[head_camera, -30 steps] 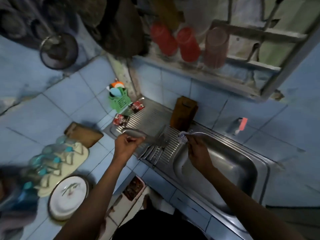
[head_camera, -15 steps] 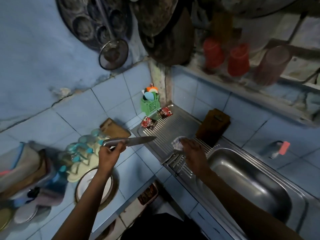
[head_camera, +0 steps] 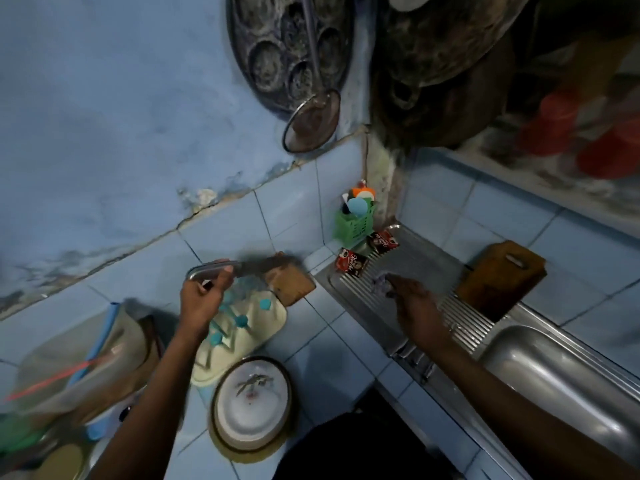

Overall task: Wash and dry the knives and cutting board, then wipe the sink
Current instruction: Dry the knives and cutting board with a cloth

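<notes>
My left hand (head_camera: 202, 301) grips the handle of an all-steel knife (head_camera: 216, 270). Its blurred blade points right, over a wooden block (head_camera: 294, 284) on the tiled counter. My right hand (head_camera: 417, 306) rests on the ribbed drainboard (head_camera: 360, 296) and pinches a small crumpled cloth (head_camera: 379, 285) at its fingertips. Several more steel knives (head_camera: 414, 358) lie at the drainboard's front edge, partly under my right forearm. The brown cutting board (head_camera: 502, 275) leans against the tiled wall behind the drainboard. The steel sink basin (head_camera: 561, 372) is at the right.
A cream rack with blue pegs (head_camera: 246, 323) and a white plate in a bowl (head_camera: 252, 403) sit below my left hand. A green basket (head_camera: 353, 225) and two sachets (head_camera: 351, 264) stand in the corner. A strainer (head_camera: 311, 123) and pans hang above.
My left hand has lifted one knife off the drainboard and carried it left, over the counter by the wooden block. My view has swung left. The right hand stays on the drainboard with the cloth.
</notes>
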